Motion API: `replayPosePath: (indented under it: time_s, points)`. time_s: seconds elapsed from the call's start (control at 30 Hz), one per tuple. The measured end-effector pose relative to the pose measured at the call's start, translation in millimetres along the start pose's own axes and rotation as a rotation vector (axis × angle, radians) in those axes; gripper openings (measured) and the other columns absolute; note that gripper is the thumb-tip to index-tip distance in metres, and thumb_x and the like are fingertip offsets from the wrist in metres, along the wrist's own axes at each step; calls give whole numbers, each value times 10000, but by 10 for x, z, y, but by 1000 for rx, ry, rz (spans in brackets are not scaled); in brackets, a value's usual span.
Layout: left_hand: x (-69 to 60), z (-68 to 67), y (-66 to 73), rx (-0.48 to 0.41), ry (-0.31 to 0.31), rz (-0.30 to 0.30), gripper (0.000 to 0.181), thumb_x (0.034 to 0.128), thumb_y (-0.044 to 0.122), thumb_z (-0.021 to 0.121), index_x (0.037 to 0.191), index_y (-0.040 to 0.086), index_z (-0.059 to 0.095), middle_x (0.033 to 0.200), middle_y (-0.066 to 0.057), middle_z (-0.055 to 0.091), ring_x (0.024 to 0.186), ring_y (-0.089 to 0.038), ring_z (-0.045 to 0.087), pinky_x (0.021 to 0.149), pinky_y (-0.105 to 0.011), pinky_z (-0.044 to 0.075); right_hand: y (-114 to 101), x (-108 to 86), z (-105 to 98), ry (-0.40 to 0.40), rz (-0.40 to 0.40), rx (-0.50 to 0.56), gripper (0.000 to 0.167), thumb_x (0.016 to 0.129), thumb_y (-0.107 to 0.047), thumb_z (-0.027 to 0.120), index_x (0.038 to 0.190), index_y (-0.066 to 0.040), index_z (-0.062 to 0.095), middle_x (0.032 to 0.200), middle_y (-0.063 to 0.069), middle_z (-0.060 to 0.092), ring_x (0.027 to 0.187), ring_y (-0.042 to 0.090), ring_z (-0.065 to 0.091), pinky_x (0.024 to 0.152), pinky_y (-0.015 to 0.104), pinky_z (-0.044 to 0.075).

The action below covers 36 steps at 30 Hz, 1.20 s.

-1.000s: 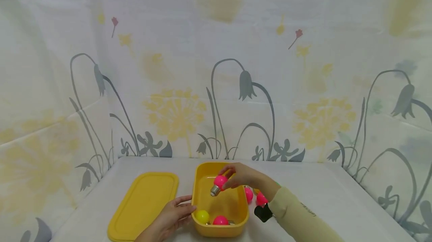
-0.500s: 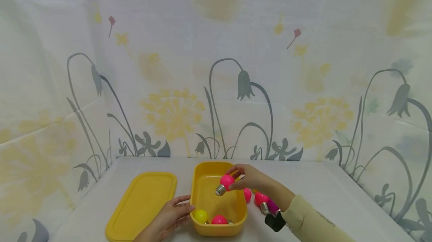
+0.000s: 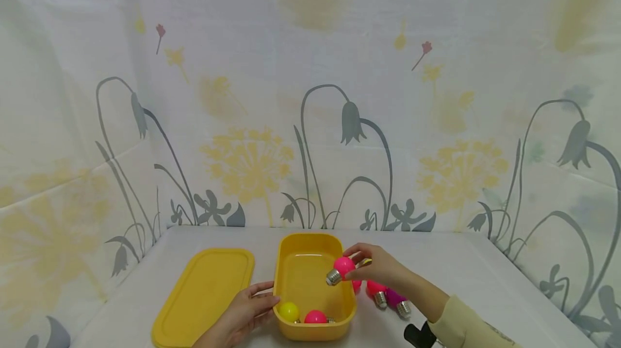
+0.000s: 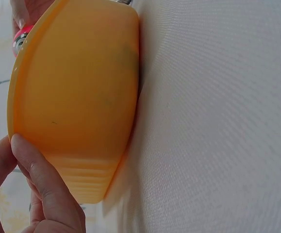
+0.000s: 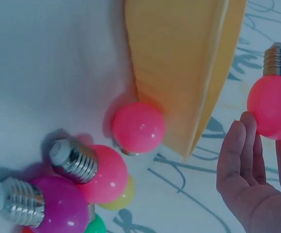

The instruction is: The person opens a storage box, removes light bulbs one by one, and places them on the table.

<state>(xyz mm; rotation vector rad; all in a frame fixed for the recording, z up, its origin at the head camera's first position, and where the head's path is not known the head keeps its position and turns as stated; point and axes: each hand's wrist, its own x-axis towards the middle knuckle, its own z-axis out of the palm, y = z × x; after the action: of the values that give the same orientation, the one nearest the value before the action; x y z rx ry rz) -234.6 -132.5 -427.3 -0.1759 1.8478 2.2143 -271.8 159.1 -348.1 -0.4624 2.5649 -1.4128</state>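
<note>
A pink light bulb (image 3: 344,266) with a silver screw base is pinched in the fingertips of my right hand (image 3: 383,271), above the right rim of the yellow box (image 3: 312,332). Its base points down and to the left in the head view. At the box's left side, my left hand (image 3: 248,306) grips the rim between thumb and fingers; the left wrist view shows the fingers (image 4: 45,177) on the wall. Inside, at the near end, lie a yellow bulb (image 3: 289,312) and another pink bulb (image 3: 316,317).
Right of the box lie several loose bulbs: a pink one (image 5: 139,127) by its wall, a second pink one (image 5: 111,174), a purple one (image 5: 65,204), a yellow one (image 5: 120,196) and a green one (image 5: 96,225). The yellow lid (image 3: 206,294) lies flat on the left.
My right hand has carried the pink bulb rightward, from over the middle of the box to its right rim. The purple bulb has come into sight. My left hand stays on the box.
</note>
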Motion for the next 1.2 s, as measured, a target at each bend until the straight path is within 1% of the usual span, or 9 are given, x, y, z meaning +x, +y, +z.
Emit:
replayPosePath:
  time_s: [0.2, 0.4, 0.47, 0.6, 0.7, 0.9, 1.2]
  points:
    - [6, -12, -7, -3, -8, 3, 611, 820, 88, 714, 1316, -91, 404, 966, -91, 629, 737, -139, 622, 703, -265, 535, 74, -65, -80, 63, 42, -16, 442, 728, -250, 797, 1103, -122, 603, 989, 47, 598, 871, 206, 560, 792, 437, 515]
    - [9, -16, -13, -14, -18, 7, 604, 828, 81, 704, 1317, -96, 396, 969, -88, 627, 737, -135, 621, 705, -260, 535, 168, -131, -176, 98, 24, -4, 438, 739, -228, 787, 1113, -98, 601, 979, 72, 595, 837, 208, 571, 775, 425, 520]
    - [7, -15, -9, -16, -18, 4, 600, 831, 79, 701, 1318, -94, 396, 973, -89, 623, 741, -135, 621, 708, -260, 534, 192, -160, -200, 121, 33, -10, 451, 733, -225, 791, 1118, -90, 599, 971, 75, 594, 827, 205, 573, 767, 419, 523]
    - [7, -11, -4, -22, -20, 0, 591, 832, 71, 697, 1317, -92, 400, 975, -93, 619, 744, -135, 622, 711, -258, 534, 238, -205, -239, 172, 86, -23, 464, 723, -215, 797, 1121, -88, 596, 973, 67, 594, 834, 201, 570, 752, 414, 529]
    - [5, -10, -4, -28, -25, 4, 587, 832, 65, 696, 1315, -91, 402, 973, -93, 621, 744, -134, 624, 708, -255, 533, 278, -222, -270, 197, 134, -10, 476, 721, -209, 798, 1133, -94, 590, 1000, 62, 592, 860, 208, 565, 741, 421, 532]
    - [9, -16, -13, -27, -22, 10, 586, 832, 67, 697, 1315, -90, 405, 972, -87, 625, 751, -133, 626, 710, -259, 534, 367, -272, -349, 218, 181, 11, 508, 731, -203, 790, 1168, -73, 567, 1031, 78, 574, 879, 232, 563, 732, 422, 537]
    - [13, -13, -2, -23, -9, 3, 592, 834, 72, 696, 1319, -92, 399, 981, -93, 627, 748, -132, 625, 709, -258, 533, 523, -394, -466, 228, 179, 43, 496, 775, -181, 754, 1190, -15, 538, 1041, 111, 570, 878, 234, 560, 753, 436, 525]
